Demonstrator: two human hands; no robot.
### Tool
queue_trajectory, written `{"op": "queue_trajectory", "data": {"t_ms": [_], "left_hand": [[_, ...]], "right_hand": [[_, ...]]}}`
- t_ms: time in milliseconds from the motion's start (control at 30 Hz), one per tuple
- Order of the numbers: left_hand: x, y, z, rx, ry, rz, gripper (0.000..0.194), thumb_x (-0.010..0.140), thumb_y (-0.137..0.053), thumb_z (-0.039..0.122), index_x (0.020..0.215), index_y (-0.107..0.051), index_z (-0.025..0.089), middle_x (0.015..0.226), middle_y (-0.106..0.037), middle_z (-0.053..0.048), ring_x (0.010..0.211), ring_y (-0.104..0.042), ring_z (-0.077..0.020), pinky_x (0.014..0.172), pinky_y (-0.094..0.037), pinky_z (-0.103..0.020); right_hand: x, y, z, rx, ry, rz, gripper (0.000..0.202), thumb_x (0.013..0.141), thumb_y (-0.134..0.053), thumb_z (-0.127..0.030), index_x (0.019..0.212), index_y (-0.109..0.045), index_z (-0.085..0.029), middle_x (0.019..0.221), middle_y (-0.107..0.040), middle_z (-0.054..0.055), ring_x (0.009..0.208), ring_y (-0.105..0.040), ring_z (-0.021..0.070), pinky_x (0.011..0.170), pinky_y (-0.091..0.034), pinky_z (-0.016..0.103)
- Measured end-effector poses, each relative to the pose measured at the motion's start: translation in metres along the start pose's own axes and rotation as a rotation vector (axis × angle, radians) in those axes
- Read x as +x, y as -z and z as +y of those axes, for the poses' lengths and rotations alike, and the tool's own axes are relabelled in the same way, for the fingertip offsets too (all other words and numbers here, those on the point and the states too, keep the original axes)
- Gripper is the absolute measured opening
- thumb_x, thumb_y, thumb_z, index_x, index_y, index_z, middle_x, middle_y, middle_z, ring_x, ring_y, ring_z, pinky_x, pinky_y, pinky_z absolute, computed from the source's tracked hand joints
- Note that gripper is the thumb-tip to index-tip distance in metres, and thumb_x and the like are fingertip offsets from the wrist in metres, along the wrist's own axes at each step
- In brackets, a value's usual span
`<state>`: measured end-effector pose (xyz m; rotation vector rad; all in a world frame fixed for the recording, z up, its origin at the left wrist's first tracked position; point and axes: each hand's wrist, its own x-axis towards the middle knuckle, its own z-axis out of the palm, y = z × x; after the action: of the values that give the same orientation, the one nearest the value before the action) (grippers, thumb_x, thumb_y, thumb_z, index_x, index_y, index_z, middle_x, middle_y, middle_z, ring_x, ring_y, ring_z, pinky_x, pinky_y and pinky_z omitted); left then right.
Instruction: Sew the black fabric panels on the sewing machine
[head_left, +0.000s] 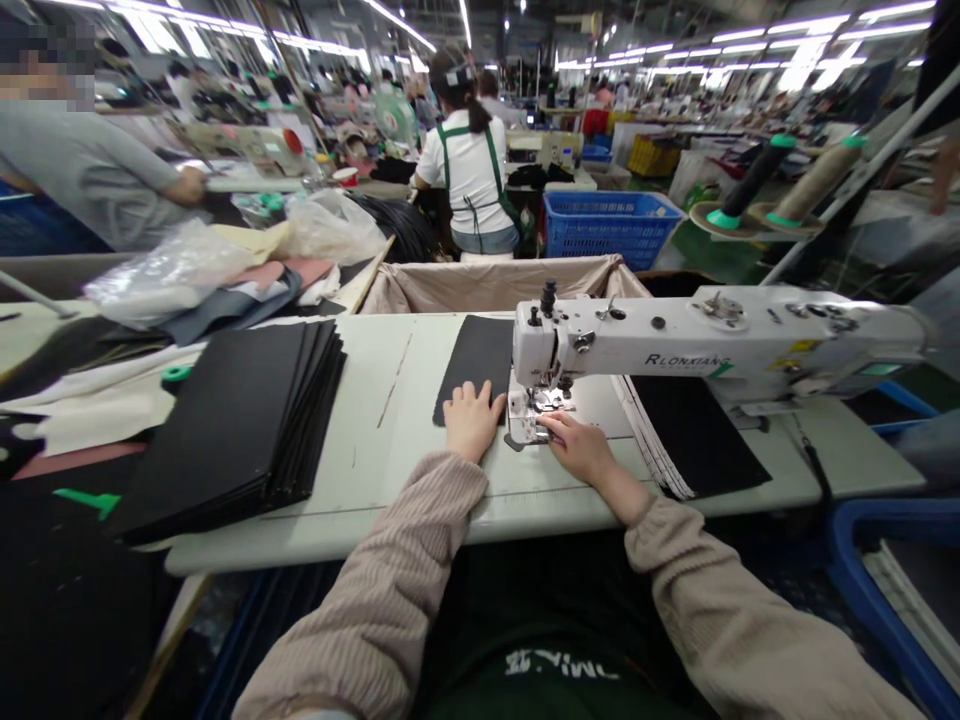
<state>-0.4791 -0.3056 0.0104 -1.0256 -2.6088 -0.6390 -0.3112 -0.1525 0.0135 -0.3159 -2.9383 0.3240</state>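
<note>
A dark panel [477, 352] lies flat on the pale table, its right edge at the sewing machine [615, 335]. My left hand [474, 418] rests on the panel's lower part, palm down with fingers spread. Beside the needle area, my right hand [576, 442] has its fingers drawn together at the metal plate; whatever they hold, if anything, is too small to make out. A stack of black panels [225, 410] sits on the left of the table. Right of the needle, under the machine arm, lies another pile of black panels [697, 430] with pale edges.
A cloth-lined bin [487, 285] stands behind the table [375, 430]. Plastic bags and fabric scraps [262, 280] lie at the left. Two thread cones [757, 180] stand at the right rear. A blue basket [855, 530] is at the lower right. Two people sit beyond.
</note>
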Motion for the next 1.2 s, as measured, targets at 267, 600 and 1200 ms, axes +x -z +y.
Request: {"op": "queue_trajectory", "data": {"t_ms": [267,600,1200], "left_hand": [[-0.148,0.084,-0.077,0.120,0.079,-0.153,0.034,0.098,-0.042,0.033,0.122,-0.065,0.025,0.137,-0.054,-0.014,0.133,-0.044,-0.0395,0.101,-0.041,-0.065],[-0.153,0.102,-0.046,-0.127,-0.175,-0.359,0.023,0.094,-0.055,0.041,0.108,-0.061,0.024,0.142,-0.051,-0.008,0.138,-0.040,-0.0328,0.113,-0.032,-0.059],[-0.117,0.015,0.111,-0.402,-0.298,-0.424,0.016,0.100,-0.046,0.026,0.093,-0.059,0.021,0.094,-0.060,-0.003,0.092,-0.055,-0.0202,0.083,-0.047,-0.034]], "right_hand": [[-0.014,0.008,0.005,0.187,-0.008,0.087,0.037,0.091,-0.052,-0.021,0.126,-0.061,-0.028,0.129,-0.062,0.002,0.107,-0.063,0.0186,0.085,-0.051,0.029],[-0.112,0.029,0.014,0.571,-0.286,0.243,0.035,0.099,-0.041,-0.042,0.117,-0.064,-0.023,0.108,-0.071,0.006,0.093,-0.067,0.0200,0.084,-0.052,0.031],[-0.150,0.018,-0.018,0.119,-0.396,-0.037,0.022,0.101,-0.041,-0.039,0.094,-0.051,-0.021,0.076,-0.070,0.001,0.067,-0.066,0.0170,0.055,-0.028,0.027]]}}
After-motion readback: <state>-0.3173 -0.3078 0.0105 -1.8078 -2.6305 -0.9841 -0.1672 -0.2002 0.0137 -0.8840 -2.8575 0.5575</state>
